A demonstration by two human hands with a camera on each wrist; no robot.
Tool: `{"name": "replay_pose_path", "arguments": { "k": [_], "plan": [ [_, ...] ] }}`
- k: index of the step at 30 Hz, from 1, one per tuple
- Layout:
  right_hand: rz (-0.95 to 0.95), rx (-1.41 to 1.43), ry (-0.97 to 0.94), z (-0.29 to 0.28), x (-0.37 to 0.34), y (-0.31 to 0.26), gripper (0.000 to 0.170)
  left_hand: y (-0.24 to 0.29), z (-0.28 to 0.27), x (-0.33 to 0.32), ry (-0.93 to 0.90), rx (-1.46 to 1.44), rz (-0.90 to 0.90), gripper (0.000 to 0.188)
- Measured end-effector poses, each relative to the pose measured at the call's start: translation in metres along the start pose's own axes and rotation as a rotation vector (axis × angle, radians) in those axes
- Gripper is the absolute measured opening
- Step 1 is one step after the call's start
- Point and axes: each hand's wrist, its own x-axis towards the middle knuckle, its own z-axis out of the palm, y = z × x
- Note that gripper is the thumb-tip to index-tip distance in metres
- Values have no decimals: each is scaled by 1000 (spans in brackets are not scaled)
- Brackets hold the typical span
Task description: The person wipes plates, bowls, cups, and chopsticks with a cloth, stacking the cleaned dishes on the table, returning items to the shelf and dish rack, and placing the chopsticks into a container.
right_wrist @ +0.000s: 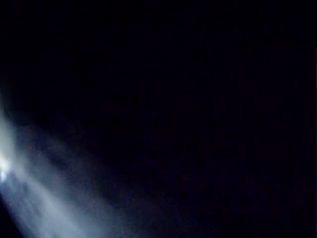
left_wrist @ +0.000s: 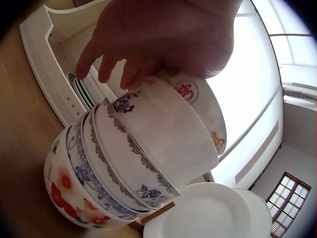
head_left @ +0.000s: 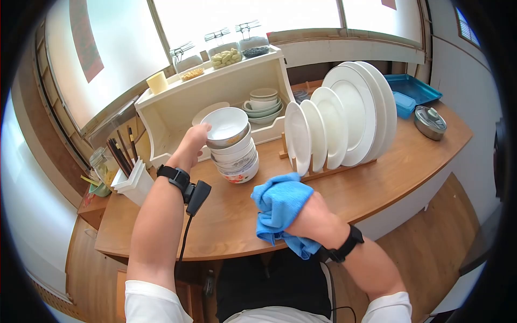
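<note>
My left hand [head_left: 191, 145] is at the upper left side of a bowl stack, its thumb at the rim of the top white bowl [head_left: 226, 125] and its fingers along the outside. In the left wrist view this top bowl [left_wrist: 200, 106] carries a red mark and tilts over the patterned bowls [left_wrist: 124, 144]. Lowest in the stack is a bowl with red flowers [left_wrist: 74, 193]. My right hand [head_left: 312, 215] grips a bunched blue cloth [head_left: 280, 202] over the table's front part; the cloth hides most of its fingers. The right wrist view is almost black.
White plates [head_left: 350, 118] stand in a wooden rack right of the stack. Behind it, a cream shelf [head_left: 177, 113] holds bowls and a cup, with glass jars [head_left: 223, 56] on top. A white chopstick holder [head_left: 134, 180] stands left; a lidded metal pot [head_left: 430, 124] sits far right.
</note>
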Motion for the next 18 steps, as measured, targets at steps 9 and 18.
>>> {"name": "replay_pose_path", "arguments": {
  "k": [9, 18],
  "plan": [
    [40, -417, -355, 12, 45, 11, 18, -12, -7, 10, -267, -283, -43, 42],
    [154, 481, -374, -15, 46, 25, 33, -24, 6, 13, -333, -604, -9, 51]
  ]
}}
